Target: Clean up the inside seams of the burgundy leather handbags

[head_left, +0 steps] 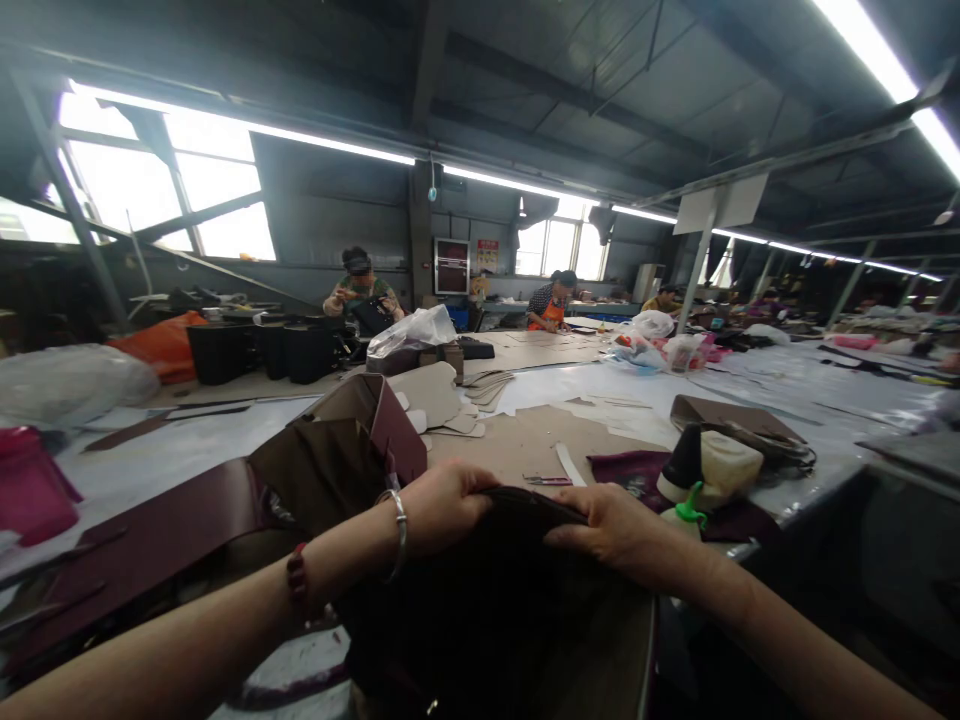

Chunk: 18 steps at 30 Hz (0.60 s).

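Note:
Both my hands grip the top rim of a dark bag [480, 610] that stands open close in front of me. My left hand [442, 505], with a silver bangle and a red bead bracelet on the wrist, curls its fingers over the rim's left part. My right hand [611, 525] pinches the rim's right part, fingers closed over the edge. Just behind my left hand lies a brown and maroon leather bag piece [337, 450], partly folded up.
A glue bottle with a green cap [686, 505] and a cream bundle [724, 465] sit right of my hands. Cardboard patterns [435, 395] and plastic bags [412, 330] cover the long table. Black bags [262, 350] stand far left. Other people work at the far end.

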### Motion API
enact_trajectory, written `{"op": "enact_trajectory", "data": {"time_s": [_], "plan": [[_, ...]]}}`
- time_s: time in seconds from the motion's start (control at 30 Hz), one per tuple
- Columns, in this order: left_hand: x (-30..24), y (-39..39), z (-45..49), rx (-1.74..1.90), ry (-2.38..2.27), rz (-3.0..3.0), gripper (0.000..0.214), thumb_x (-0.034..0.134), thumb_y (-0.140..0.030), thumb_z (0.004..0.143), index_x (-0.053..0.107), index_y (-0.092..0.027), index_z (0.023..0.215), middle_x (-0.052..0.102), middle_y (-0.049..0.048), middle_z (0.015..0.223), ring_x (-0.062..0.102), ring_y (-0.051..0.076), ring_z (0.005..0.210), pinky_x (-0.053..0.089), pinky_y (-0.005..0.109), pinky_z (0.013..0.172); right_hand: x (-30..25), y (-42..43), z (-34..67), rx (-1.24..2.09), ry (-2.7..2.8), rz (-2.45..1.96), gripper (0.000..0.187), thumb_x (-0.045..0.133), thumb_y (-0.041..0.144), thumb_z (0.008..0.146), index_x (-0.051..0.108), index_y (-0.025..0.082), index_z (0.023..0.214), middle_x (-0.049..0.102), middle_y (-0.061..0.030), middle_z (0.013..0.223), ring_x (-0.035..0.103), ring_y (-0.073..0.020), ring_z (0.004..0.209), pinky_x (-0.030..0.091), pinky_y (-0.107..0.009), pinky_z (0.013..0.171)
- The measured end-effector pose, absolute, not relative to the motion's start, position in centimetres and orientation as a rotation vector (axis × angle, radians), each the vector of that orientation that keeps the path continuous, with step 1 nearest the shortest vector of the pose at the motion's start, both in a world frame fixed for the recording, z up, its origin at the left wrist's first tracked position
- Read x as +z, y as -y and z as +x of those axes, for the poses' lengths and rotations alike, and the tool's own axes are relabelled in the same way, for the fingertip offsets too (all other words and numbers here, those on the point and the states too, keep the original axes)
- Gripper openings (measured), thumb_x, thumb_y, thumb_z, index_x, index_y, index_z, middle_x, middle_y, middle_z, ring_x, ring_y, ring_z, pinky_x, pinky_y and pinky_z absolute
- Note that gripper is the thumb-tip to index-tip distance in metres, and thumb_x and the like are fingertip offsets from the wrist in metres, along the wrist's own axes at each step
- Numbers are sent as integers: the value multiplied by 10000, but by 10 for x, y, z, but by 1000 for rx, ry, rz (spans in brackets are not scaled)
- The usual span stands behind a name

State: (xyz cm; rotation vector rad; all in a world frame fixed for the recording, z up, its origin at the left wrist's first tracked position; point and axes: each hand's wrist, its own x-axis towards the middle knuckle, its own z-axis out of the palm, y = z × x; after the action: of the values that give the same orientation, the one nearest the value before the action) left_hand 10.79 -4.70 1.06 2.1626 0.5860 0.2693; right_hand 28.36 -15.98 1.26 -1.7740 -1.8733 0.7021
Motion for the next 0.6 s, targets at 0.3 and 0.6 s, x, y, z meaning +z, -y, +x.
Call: {"op": "enact_trajectory", "data": {"time_s": [0.3,0.6], "plan": [[12,51,87,191,-604,2077,324,460,-283,701,638,-120,916,659,28,828,571,176,761,426,216,667,13,168,275,591,1995,-1924,142,498,262,724,591,156,730,576,13,626,504,-108,571,349,-174,495],[3,38,88,248,-565,1901,324,495,-260,674,640,-103,918,659,40,845,570,177,779,430,234,721,17,161,271,656,1996,-1964,210,465,327,766,585,155,753,566,6,626,473,-98,532,337,-179,476]]}}
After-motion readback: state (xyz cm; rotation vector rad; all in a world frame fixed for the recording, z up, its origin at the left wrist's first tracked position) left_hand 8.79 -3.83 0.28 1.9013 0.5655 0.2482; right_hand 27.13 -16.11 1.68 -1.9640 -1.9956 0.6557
